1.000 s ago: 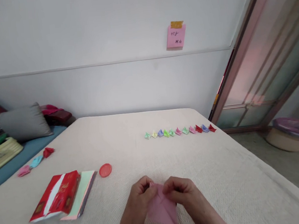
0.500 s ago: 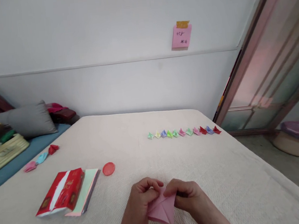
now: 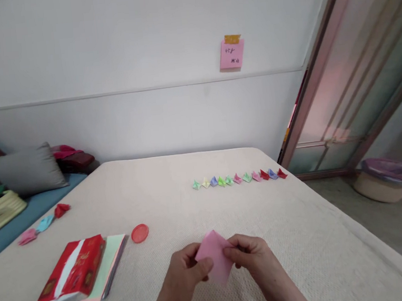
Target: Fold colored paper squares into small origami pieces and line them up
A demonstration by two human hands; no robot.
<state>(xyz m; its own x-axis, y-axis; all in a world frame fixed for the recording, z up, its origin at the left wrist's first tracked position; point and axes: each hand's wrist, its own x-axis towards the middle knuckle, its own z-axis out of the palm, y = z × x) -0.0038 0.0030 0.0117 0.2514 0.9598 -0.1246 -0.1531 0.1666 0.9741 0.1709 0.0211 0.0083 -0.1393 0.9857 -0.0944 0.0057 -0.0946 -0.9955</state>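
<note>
A folded pink paper (image 3: 216,254) is held between both hands above the front middle of the cloth-covered table (image 3: 178,205). My left hand (image 3: 188,271) pinches its left corner, thumb on the near face. My right hand (image 3: 250,255) grips the right corner, with thumb and fingers closed on it. The paper is roughly diamond-shaped, one corner pointing up. Its far side is hidden.
Several small folded papers (image 3: 238,178) form a row at the back right. Further left lie a red lid (image 3: 140,233), a red packet (image 3: 73,269), coloured sheets (image 3: 107,265) and three folded papers (image 3: 45,223).
The pink paper has been turned and now shows a smooth face with a corner upward. Both hands have shifted their grip to its side corners. The camera view has swung slightly right.
</note>
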